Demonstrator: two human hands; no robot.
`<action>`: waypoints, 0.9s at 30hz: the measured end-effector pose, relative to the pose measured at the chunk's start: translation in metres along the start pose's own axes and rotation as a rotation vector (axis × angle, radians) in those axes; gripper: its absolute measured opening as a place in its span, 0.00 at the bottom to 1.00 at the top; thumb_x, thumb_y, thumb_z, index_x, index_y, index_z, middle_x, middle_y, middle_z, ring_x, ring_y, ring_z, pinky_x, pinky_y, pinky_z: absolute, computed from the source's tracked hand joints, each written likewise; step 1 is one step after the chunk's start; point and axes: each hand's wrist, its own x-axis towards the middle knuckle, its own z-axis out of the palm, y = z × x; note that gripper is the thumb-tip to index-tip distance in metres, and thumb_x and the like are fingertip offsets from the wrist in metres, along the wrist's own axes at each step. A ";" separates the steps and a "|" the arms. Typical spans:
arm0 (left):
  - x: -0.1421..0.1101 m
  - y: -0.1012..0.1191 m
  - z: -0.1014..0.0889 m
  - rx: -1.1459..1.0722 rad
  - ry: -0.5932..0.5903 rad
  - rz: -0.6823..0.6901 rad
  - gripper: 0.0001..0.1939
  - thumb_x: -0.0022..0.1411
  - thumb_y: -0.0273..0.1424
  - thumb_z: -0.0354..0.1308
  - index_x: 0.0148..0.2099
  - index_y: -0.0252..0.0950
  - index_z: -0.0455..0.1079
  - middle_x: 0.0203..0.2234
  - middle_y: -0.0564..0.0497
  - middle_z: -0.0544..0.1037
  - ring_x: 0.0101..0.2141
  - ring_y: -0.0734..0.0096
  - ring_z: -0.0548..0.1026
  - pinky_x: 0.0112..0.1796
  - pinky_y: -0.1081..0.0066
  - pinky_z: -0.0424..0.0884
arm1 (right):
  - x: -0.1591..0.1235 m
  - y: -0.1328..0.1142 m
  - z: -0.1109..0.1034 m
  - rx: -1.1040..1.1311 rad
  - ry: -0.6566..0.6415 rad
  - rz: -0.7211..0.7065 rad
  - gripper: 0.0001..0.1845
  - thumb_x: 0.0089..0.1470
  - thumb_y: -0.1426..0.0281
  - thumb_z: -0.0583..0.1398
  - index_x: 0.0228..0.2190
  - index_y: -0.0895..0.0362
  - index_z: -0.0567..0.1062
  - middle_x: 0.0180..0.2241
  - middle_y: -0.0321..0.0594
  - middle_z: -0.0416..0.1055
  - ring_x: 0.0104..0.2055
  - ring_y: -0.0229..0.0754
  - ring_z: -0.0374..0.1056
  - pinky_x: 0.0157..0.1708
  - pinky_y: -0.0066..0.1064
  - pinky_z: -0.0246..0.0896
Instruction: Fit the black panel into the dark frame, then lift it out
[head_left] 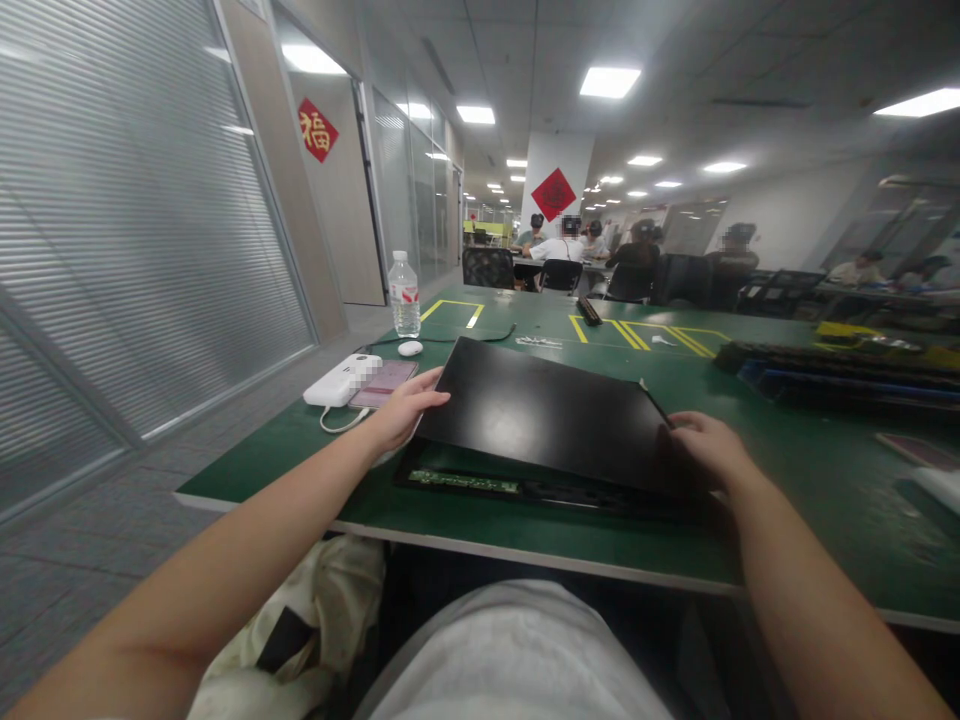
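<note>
A thin black screen panel [540, 410] is held between my two hands, tilted over the green table. My left hand [409, 405] grips its left edge, thumb on top. At the right edge, my right hand [705, 445] has its fingers wrapped round the panel's side. Beneath the panel lies a black frame [570, 494] near the table's front edge, mostly hidden by the panel. A green circuit board strip [463, 482] shows along the frame's front left part.
Left on the table [277, 468] are a white power bank [341, 378] with cable, a phone [384, 383], a white round case [410, 349] and a water bottle [405, 297]. Dark strips [840, 375] are piled at right. Several people sit at tables further back.
</note>
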 end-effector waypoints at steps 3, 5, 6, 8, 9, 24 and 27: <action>-0.002 0.003 0.003 -0.014 -0.036 0.018 0.37 0.48 0.24 0.68 0.62 0.36 0.70 0.50 0.43 0.81 0.50 0.50 0.78 0.50 0.60 0.74 | 0.000 -0.001 -0.001 0.018 0.007 -0.005 0.20 0.52 0.64 0.61 0.46 0.54 0.81 0.42 0.46 0.79 0.42 0.50 0.75 0.42 0.36 0.68; -0.003 0.004 0.005 -0.030 -0.048 0.041 0.39 0.47 0.24 0.68 0.63 0.36 0.69 0.51 0.43 0.81 0.52 0.49 0.77 0.52 0.60 0.73 | 0.001 -0.001 -0.002 0.031 0.037 -0.004 0.17 0.53 0.64 0.60 0.42 0.55 0.82 0.44 0.48 0.79 0.46 0.52 0.74 0.46 0.38 0.67; -0.004 0.005 0.005 -0.037 -0.052 0.051 0.40 0.47 0.23 0.68 0.64 0.36 0.68 0.51 0.43 0.81 0.53 0.49 0.77 0.53 0.60 0.72 | 0.001 0.000 -0.001 0.052 0.052 0.004 0.15 0.53 0.63 0.60 0.40 0.55 0.82 0.45 0.48 0.79 0.47 0.53 0.74 0.47 0.38 0.67; -0.004 0.004 0.006 -0.045 -0.053 0.064 0.41 0.46 0.23 0.69 0.64 0.36 0.68 0.51 0.43 0.80 0.53 0.50 0.77 0.53 0.60 0.72 | 0.001 0.000 0.000 0.148 0.053 0.035 0.14 0.53 0.63 0.60 0.36 0.55 0.82 0.43 0.48 0.79 0.46 0.53 0.74 0.45 0.39 0.67; -0.004 0.004 0.006 -0.045 -0.052 0.065 0.41 0.46 0.23 0.69 0.64 0.36 0.68 0.51 0.43 0.80 0.52 0.50 0.77 0.53 0.60 0.72 | 0.001 0.000 0.001 0.218 0.040 0.058 0.13 0.53 0.63 0.61 0.35 0.55 0.82 0.41 0.48 0.80 0.45 0.53 0.74 0.43 0.38 0.67; 0.006 0.005 -0.015 -0.069 0.191 0.108 0.31 0.49 0.35 0.69 0.56 0.34 0.75 0.43 0.45 0.83 0.39 0.56 0.81 0.33 0.70 0.73 | -0.023 -0.026 -0.015 1.286 -0.172 0.051 0.14 0.44 0.68 0.68 0.37 0.55 0.81 0.31 0.36 0.79 0.33 0.45 0.75 0.34 0.35 0.71; 0.005 0.002 -0.013 -0.040 0.172 0.090 0.32 0.49 0.37 0.70 0.56 0.33 0.75 0.43 0.44 0.83 0.38 0.56 0.81 0.33 0.69 0.72 | -0.027 -0.023 -0.022 1.455 -0.089 0.081 0.10 0.47 0.71 0.67 0.36 0.56 0.80 0.30 0.35 0.79 0.29 0.41 0.74 0.31 0.31 0.71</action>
